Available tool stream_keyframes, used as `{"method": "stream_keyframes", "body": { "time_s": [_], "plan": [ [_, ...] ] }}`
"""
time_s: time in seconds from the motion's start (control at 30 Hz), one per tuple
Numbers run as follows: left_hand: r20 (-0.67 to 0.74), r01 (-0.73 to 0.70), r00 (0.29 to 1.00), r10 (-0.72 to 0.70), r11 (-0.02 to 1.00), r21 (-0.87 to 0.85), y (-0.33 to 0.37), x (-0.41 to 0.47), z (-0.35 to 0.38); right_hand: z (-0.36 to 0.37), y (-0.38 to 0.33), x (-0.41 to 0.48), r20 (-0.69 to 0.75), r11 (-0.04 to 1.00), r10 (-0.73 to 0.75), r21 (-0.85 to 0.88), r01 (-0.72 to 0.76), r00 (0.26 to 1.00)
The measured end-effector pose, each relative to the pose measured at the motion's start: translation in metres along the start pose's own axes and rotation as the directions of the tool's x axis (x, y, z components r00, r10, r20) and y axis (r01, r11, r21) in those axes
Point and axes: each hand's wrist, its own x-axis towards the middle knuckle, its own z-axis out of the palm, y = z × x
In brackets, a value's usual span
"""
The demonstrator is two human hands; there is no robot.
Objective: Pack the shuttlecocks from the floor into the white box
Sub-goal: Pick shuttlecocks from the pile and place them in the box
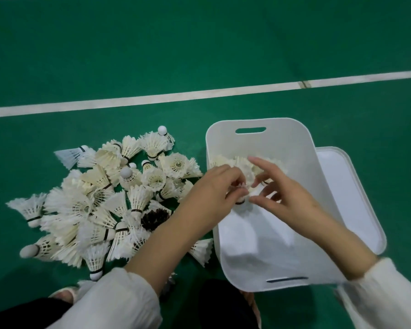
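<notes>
- Green court floor crossed by a white line.
- A pile of shuttlecocks lies on the floor, just left of the white box.
- A few shuttlecocks sit at the box's far end.
- The box's lid lies at its right side.
- Above the box, the left hand curls its fingers around one shuttlecock.
- The right hand has its fingers spread and loose beside that shuttlecock; contact is unclear.

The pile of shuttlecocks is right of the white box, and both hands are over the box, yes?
No. The head view shows the pile of shuttlecocks left of the white box. The left hand and right hand are over it.
</notes>
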Motion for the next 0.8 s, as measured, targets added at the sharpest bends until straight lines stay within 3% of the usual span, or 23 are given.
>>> {"method": "stream_keyframes", "body": {
  "time_s": [0.07, 0.2, 0.33, 0.4, 0.53, 0.63, 0.8],
  "plan": [
    [0.035, -0.041, 0.999, 0.042, 0.999, -0.012, 0.004, 0.001, 0.002, -0.001, -0.003, -0.005, 0.041, 1.0, -0.01, -0.021, 0.011, 0.999],
    [0.053, -0.122, 0.991, 0.122, 0.993, 0.0, 0.003, -0.01, 0.0, -0.005, 0.011, 0.001, -0.102, 0.986, 0.046, -0.158, -0.062, 0.994],
    [-0.031, 0.069, 0.997, -0.067, 0.996, 0.054, -0.024, -0.032, -0.022, -0.019, 0.032, 0.004, -0.233, 0.886, 0.198, -0.374, -0.276, 0.952],
    [-0.023, 0.191, 0.982, -0.19, 0.976, 0.107, -0.049, -0.041, -0.028, -0.017, 0.043, 0.008, -0.218, 0.787, 0.29, -0.5, -0.361, 0.932],
    [0.082, 0.363, 0.912, -0.403, 0.882, 0.3, -0.095, -0.055, -0.018, 0.008, 0.067, 0.029, -0.095, 0.698, 0.397, -0.614, -0.367, 0.913],
    [0.146, 0.38, 0.859, -0.49, 0.803, 0.458, -0.116, -0.064, -0.004, 0.025, 0.081, 0.05, -0.088, 0.638, 0.412, -0.683, -0.356, 0.907],
    [0.146, 0.429, 0.82, -0.553, 0.763, 0.483, -0.134, -0.074, 0.008, 0.043, 0.099, 0.063, -0.021, 0.656, 0.497, -0.645, -0.391, 0.868]
  ]
}}
